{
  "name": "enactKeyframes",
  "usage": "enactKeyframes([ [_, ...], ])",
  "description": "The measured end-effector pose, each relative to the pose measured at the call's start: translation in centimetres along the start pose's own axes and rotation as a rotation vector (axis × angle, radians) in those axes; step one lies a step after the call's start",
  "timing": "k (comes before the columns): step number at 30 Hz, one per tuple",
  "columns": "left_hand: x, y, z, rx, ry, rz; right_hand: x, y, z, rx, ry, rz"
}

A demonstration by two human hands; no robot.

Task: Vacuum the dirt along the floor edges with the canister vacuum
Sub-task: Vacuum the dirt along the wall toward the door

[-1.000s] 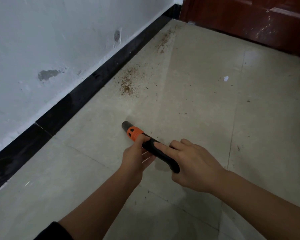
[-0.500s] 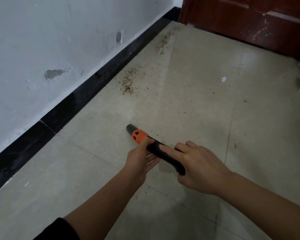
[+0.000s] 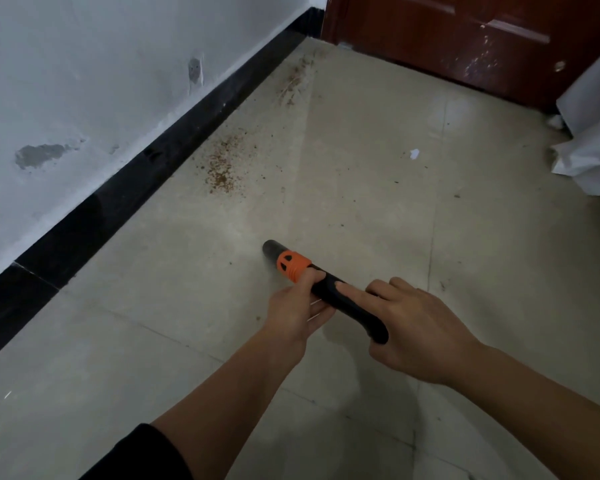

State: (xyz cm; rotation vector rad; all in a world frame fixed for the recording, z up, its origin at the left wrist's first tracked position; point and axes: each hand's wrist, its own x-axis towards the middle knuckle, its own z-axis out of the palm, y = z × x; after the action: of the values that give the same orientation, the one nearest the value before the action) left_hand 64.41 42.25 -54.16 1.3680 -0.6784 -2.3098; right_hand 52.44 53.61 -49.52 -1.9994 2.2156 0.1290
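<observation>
Barely a shift: both hands keep their grip while the vacuum wand (image 3: 329, 292) drifts a touch rightward. Left hand (image 3: 293, 311) wraps the tube just behind the orange collar (image 3: 293, 266) to steer. Right hand (image 3: 420, 327) curls round the rear grip, forefinger laid along it for aim. Its mouth sits over bare floor (image 3: 361, 202), well short of the brown dirt (image 3: 220, 168) beside the black skirting (image 3: 174, 147).

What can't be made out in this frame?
Canister and hose: outside the head view; only the vacuum handle shows, gripped by the left hand and right hand.
Nozzle tip: its opening faces away from the camera.
White-draped object: cut by the right edge.
</observation>
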Motion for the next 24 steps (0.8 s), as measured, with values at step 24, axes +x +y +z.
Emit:
enactKeyframes([
  [24,6.6,4.7,4.6,0.109,0.001,-0.039,5.5,3.7,-0.5,0.074,0.044,0.140],
])
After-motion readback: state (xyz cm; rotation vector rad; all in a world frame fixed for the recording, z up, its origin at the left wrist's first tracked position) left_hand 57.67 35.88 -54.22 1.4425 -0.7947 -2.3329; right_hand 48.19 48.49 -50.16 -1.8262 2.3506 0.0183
